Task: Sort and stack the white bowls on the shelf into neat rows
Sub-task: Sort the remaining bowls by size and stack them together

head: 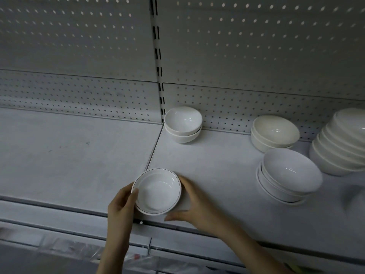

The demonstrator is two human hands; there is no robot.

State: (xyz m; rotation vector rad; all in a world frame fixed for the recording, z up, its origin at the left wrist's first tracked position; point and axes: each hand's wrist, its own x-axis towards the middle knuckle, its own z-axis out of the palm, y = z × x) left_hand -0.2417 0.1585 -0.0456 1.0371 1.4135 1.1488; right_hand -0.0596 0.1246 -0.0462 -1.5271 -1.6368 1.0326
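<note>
Both hands hold one small bowl at the front edge of the shelf.

The dark-rimmed bowl [158, 191] sits between the two hands, near the front lip of the shelf [79, 155] and just right of the seam between two shelf boards. I cannot tell if it rests on the shelf or is a little lifted. The left hand [120, 206] grasps its left rim with the thumb on top. The right hand [194, 204] curls its fingers [185, 183] round the right side, probably to keep it level. Its dark rim line marks it as a different kind, so I judge it starts a row of its own. Well apart stand a pair of small bowls [183, 124] at the back, a cream stack [274, 133], a leaning white stack [288, 175] and a tall leaning stack [343, 143]. The leaning stacks could slide if they are pushed.
</note>
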